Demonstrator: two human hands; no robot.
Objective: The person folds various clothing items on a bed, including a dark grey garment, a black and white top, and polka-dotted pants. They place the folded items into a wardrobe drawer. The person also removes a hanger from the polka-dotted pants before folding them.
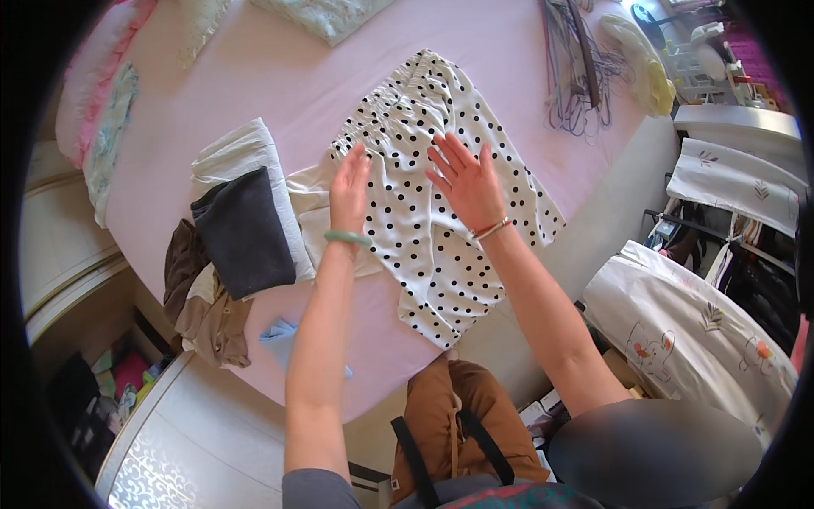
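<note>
White trousers with black polka dots and a gathered elastic waist (394,182) lie spread on the pink bed sheet (246,59), waistband toward the far side. Above their left part is my left hand (349,191), fingers straight and together, with a green bangle at the wrist. My right hand (468,180) hovers over the middle of the trousers, palm turned up and fingers spread. Neither hand holds anything; whether either touches the fabric I cannot tell. Left of the trousers, a folded dark grey garment (244,233) rests on a folded cream cloth (242,148).
Crumpled brown and beige clothes (212,314) hang at the bed's left edge. A light blue cloth (280,332) lies partly behind my left forearm. Several hangers (585,76) are heaped at the far right. A rack with a printed white cover (678,327) stands to the right.
</note>
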